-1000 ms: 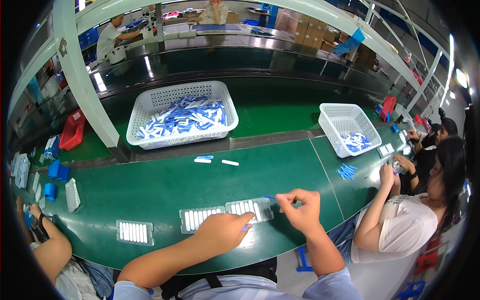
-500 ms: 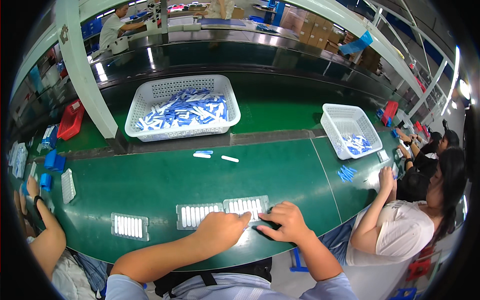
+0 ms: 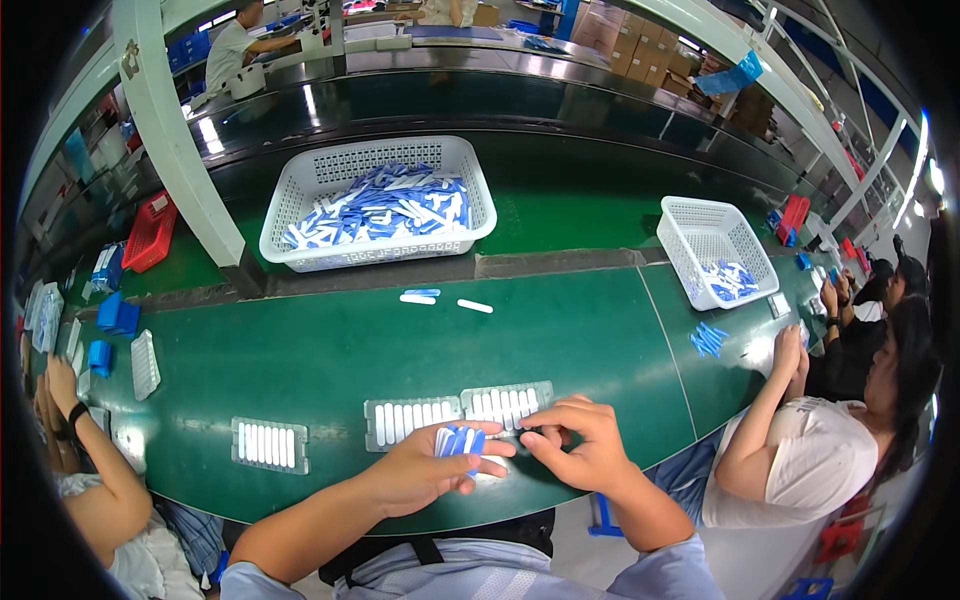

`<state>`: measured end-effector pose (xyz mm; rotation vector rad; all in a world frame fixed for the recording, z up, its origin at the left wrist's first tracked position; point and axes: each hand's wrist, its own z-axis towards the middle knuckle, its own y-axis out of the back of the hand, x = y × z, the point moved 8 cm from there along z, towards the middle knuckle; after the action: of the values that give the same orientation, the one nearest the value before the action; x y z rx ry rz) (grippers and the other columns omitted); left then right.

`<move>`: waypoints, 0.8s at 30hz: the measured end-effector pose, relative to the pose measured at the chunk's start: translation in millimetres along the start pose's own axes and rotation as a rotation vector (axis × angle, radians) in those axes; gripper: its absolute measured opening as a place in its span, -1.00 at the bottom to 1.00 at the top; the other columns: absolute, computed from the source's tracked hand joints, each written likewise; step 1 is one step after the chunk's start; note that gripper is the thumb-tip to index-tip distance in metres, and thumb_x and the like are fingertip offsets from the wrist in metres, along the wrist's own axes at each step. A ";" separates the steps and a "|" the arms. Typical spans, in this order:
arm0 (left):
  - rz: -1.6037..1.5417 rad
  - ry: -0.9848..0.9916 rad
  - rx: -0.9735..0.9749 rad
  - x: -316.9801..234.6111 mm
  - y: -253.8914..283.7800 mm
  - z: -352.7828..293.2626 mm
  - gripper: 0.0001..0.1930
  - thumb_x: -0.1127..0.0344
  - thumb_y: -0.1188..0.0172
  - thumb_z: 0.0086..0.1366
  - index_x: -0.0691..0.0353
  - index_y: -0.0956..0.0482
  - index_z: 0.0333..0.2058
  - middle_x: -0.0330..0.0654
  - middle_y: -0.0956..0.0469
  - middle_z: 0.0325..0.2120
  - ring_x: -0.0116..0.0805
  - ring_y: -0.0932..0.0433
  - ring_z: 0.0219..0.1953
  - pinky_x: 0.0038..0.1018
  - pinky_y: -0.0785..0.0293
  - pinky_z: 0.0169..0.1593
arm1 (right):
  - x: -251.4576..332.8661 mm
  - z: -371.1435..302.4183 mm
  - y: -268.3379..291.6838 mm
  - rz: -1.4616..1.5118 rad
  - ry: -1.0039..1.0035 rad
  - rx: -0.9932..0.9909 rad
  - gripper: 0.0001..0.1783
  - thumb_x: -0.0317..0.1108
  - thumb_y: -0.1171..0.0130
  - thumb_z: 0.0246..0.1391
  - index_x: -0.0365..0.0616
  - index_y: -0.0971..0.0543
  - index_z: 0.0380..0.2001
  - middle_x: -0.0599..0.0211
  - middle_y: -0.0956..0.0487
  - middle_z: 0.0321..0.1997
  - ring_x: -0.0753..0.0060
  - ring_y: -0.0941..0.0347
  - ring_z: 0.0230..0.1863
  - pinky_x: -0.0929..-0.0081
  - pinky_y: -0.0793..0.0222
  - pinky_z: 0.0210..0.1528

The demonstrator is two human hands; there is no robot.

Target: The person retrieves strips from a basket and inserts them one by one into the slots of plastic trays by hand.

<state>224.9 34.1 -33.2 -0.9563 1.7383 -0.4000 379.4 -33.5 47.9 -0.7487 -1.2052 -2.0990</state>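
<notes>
My left hand (image 3: 420,470) is closed around a small bundle of blue-and-white plastic strips (image 3: 459,443), fanned between thumb and fingers, its index finger stretched toward the right. My right hand (image 3: 585,440) hovers at the near right corner of a clear tray (image 3: 546,388) filled with a row of white strips; its fingers are bent, with thumb and index tips slightly apart and nothing visible between them. Against that tray's left side lies another clear tray (image 3: 371,412) of white strips, partly covered by my left hand. Farther left sits a third filled tray (image 3: 237,455).
Loose strips (image 3: 475,306) lie beyond the trays. A large white basket (image 3: 380,259) heaped with strips stands at the back; a smaller white basket (image 3: 715,299) and a blue strip pile (image 3: 708,338) are at right. Co-workers (image 3: 790,455) sit on both sides along the green table (image 3: 300,360).
My left hand has turned palm up and drawn back from the tray, bringing the strip bundle into sight. My right hand's thumb and index have come closer together. The whole view has shifted slightly.
</notes>
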 end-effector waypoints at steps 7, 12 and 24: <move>0.221 0.002 0.026 5.6 -6.4 -1.4 -0.48 0.45 -0.10 0.41 0.40 -0.26 0.30 0.07 -0.52 0.14 -0.20 -0.63 0.03 -0.49 -0.54 -0.20 | 1.1 11.5 -31.6 0.141 -0.170 0.251 -0.86 -0.38 -0.44 0.01 -0.13 -0.73 -0.33 0.48 -0.45 -0.61 0.65 -0.26 -0.61 0.60 -0.16 -0.55; 0.237 -0.036 -0.036 -5.3 -6.2 -7.7 -0.58 0.41 -0.09 0.44 0.41 -0.37 0.21 0.03 -0.62 0.03 -0.31 -0.67 -0.13 -0.53 -0.53 -0.33 | -44.0 -0.1 -9.6 0.432 -0.327 -0.019 -0.93 -0.49 -0.38 0.08 -0.19 -0.71 -0.33 0.59 -0.46 -0.54 0.80 -0.18 -0.55 0.68 -0.10 -0.48; 0.280 0.048 -0.027 -3.7 3.2 -12.4 -0.71 0.34 -0.10 0.48 0.39 -0.49 0.06 -0.02 -0.66 -0.19 -0.50 -0.50 -0.46 -0.62 -0.21 -0.56 | -70.0 -6.8 34.8 0.630 -0.414 -0.325 -0.91 -0.59 -0.32 0.13 -0.28 -0.67 -0.46 0.49 -0.53 -0.52 0.74 -0.32 -0.48 0.67 -0.15 -0.43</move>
<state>212.9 36.7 -28.2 -0.7130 1.8936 -0.2192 449.9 -38.5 13.8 -1.5414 -0.6766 -1.6544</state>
